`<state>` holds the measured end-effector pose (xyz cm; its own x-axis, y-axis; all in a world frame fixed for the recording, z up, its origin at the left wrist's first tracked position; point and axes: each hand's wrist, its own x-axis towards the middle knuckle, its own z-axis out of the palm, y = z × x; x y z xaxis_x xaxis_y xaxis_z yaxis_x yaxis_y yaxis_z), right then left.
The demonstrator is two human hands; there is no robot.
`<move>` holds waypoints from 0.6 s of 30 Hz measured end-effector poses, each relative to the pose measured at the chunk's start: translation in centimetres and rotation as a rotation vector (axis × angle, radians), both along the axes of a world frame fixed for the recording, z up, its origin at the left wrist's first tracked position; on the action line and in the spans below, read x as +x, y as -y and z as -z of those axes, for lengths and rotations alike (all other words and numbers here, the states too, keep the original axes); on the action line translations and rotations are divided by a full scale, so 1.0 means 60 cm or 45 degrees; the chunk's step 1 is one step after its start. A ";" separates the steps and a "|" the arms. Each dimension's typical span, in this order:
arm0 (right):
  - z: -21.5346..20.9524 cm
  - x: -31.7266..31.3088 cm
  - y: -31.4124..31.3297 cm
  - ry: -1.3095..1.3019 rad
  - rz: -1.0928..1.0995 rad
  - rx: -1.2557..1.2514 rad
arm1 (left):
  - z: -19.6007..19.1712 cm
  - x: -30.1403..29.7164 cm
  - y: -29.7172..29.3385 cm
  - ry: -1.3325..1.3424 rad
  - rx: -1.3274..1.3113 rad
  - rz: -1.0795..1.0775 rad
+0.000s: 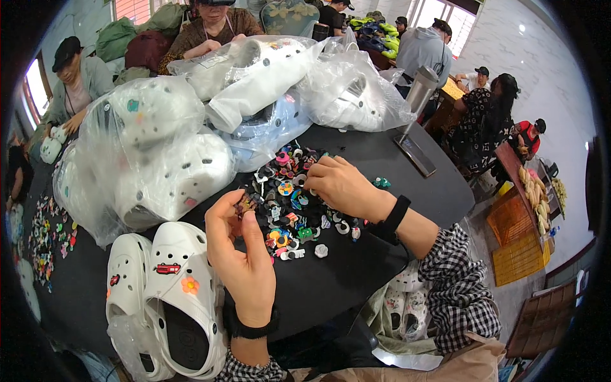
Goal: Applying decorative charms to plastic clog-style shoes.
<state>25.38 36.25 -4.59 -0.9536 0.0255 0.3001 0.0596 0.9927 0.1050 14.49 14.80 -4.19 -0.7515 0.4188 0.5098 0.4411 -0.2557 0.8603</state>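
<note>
My left hand (245, 261) pinches a small brownish shoe charm (245, 202) between thumb and fingertips, just above the near left side of a pile of colourful shoe charms (293, 216). Reaching into the far right of that pile is my right hand (347, 184), fingers curled down; whatever its fingertips grip is hidden. Beside my left wrist rests a pair of white clogs. The right clog (213, 267) bears a red car charm (168, 268) and an orange flower charm (189, 284). The left clog (125, 267) has a small red charm and plastic film at its heel.
Plastic-bagged white clogs (178, 165) and a blue clog (273, 121) are heaped across the far side of the black table (439, 197). A phone (415, 155) and a metal tumbler (421, 92) stand far right. More charms (48, 235) lie far left. Several people sit around.
</note>
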 end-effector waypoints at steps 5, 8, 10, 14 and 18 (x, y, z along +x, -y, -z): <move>-0.005 -0.007 -0.005 0.046 0.155 -0.020 | -0.003 0.001 0.001 0.062 0.024 -0.048; -0.001 -0.005 -0.014 -0.050 0.199 -0.133 | -0.002 -0.001 0.002 0.042 0.002 -0.049; 0.004 -0.003 -0.021 -0.119 0.241 -0.126 | -0.002 0.000 0.001 0.030 -0.008 -0.041; -0.007 0.000 -0.030 -0.274 0.255 -0.237 | -0.005 0.003 -0.003 0.080 0.030 0.004; -0.028 0.000 -0.018 -0.328 0.272 -0.438 | 0.002 0.002 -0.006 0.079 0.010 0.029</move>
<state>25.41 37.32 -2.93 -0.8119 0.3524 0.4655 0.2473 0.9298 -0.2727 14.59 15.15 -4.31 -0.7723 0.4321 0.4657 0.3807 -0.2720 0.8838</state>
